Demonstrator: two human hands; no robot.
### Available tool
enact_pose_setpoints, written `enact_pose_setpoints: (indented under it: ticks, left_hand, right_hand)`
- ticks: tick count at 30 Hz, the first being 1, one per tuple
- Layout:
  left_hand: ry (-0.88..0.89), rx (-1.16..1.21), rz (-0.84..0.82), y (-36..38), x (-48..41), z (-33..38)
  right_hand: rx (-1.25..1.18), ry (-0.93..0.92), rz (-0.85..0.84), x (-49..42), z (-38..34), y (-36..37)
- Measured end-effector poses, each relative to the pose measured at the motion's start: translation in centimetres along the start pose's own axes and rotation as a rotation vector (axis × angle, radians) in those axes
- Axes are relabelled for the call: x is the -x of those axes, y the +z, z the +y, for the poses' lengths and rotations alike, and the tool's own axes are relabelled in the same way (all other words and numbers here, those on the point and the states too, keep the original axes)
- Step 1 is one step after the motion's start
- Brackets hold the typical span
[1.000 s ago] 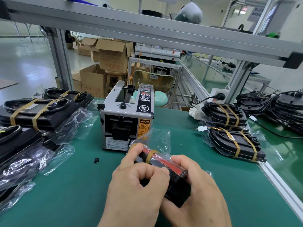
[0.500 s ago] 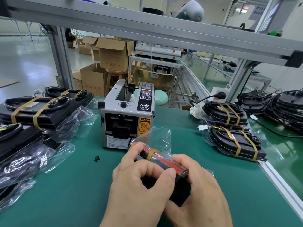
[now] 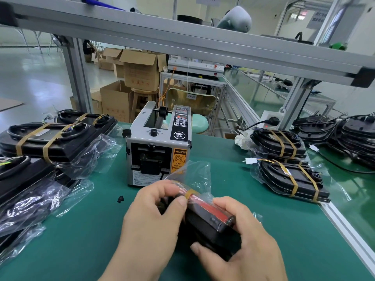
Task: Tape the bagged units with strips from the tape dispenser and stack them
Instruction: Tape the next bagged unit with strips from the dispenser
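The fingers (image 3: pixel 179 201) of the left hand (image 3: pixel 150 222) are curled, and the thumb tip is pressed against the near end of a tan tape strip (image 3: pixel 191 193) that is wrapped over the bagged unit (image 3: pixel 211 217). The fingers of the right hand (image 3: pixel 245 248) are clamped on the same unit: the thumb is set against its near edge and the other fingers are wrapped over its far right end.

The bagged unit is held by both hands above the desk (image 3: pixel 81 230), just in front of the tape dispenser (image 3: pixel 158 147), with its left end tilted upward. A black body with a red band along the upper face is enclosed in a clear bag. The loose bag end stands up towards the dispenser and overlaps the orange caution label in this view.

The tape dispenser is seated upright on the green desk, with its outlet side turned towards the person and a black knob on its top face.

A small black part (image 3: pixel 120 199) is located on the desk to the left of the hands. Bagged units in clear film (image 3: pixel 26 191) are laid at the left edge, and a taped stack (image 3: pixel 50 138) bound with two tan strips is positioned behind them. Two further taped units (image 3: pixel 290 175) are placed on the right, near the desk rail. Cardboard boxes (image 3: pixel 142 69) are visible on the floor beyond the desk.
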State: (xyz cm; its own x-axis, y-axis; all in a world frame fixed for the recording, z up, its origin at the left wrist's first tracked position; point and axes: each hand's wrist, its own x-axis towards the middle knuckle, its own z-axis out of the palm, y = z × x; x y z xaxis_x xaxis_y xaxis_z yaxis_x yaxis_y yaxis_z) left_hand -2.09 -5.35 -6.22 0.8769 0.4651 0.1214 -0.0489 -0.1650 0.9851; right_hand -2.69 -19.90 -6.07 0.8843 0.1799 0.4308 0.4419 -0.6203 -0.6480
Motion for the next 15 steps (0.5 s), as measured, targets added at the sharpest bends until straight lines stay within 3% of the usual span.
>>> enact_pose_setpoints:
  ticks: [5, 7, 10, 11, 13, 15]
  left_hand:
    - [-0.064, 0.152, 0.115, -2.4, -2.8, -0.4]
    - [-0.165, 0.227, -0.073, -3.7, -3.7, -0.6]
    - [-0.467, 0.522, -0.574, -4.5, -3.9, 0.5]
    - [-0.544, 0.619, -0.667, -4.4, -3.9, 0.8]
    - [-0.569, 0.586, -0.74, -3.7, -4.3, 0.9]
    - [-0.467, 0.493, -0.693, -3.3, -4.6, 0.5]
  right_hand:
    - [-0.291, 0.018, -0.092, -0.8, 0.2, -3.3]
    - [-0.539, 0.06, -0.208, -1.0, 0.6, -4.9]
    - [-0.818, 0.14, -0.278, -1.2, 1.7, -5.8]
    - [-0.879, 0.162, -0.278, -1.3, 1.9, -5.9]
    - [-0.991, 0.184, -0.28, -1.4, 2.3, -5.8]
    - [-1.036, 0.217, -0.278, -1.6, 2.7, -5.9]
